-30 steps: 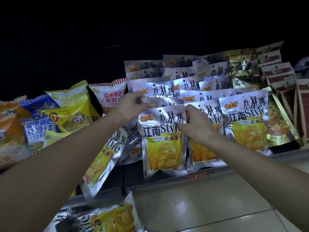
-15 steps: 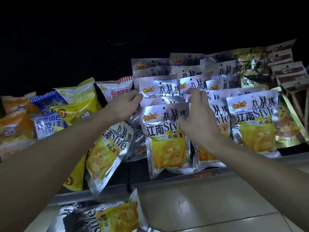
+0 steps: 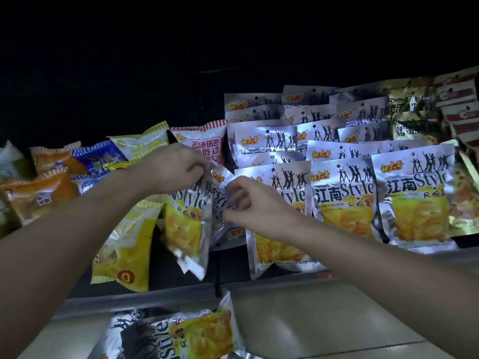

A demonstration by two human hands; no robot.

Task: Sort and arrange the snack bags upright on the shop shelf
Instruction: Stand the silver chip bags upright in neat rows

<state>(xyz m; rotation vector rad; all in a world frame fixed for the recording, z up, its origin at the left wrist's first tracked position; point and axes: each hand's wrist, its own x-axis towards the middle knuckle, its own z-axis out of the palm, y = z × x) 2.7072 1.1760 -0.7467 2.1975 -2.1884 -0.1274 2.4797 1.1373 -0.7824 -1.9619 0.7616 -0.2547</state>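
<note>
Left hand [image 3: 176, 168]: fingers curled, the top edge of a silver foil chip bag [image 3: 188, 218] is pinched; the bag is hung tilted, its lower corner blurred, above the shelf's front lip [image 3: 140, 297]. Right hand [image 3: 252, 203]: fingers curled round the crumpled top of a second silver bag [image 3: 220, 203], lodged between the two hands.

At 3 o'clock of the hands, ranks of identical bags [image 3: 342, 198] are stood upright, overlapped row behind row: glossy, creased foil, flat rectangular pouches with crimped seams, punched hang-holes, black dancer silhouettes and a yellow panel. At 9 o'clock, softer pillow-shaped packs are heaped: a yellow bag [image 3: 127, 244] slumped forward, an orange pack [image 3: 39, 195], a blue pack [image 3: 96, 156], a red-and-white striped pack [image 3: 204, 143]. At 2 o'clock, gold pouches [image 3: 409, 125] and red-banded cartons [image 3: 458, 94] are shelved.

At 6 o'clock, one silver bag [image 3: 178, 332] is laid flat on a lower ledge. Floor [image 3: 324, 314]: smooth pale tile, faintly reflective. Surroundings above the shelf are dark.
</note>
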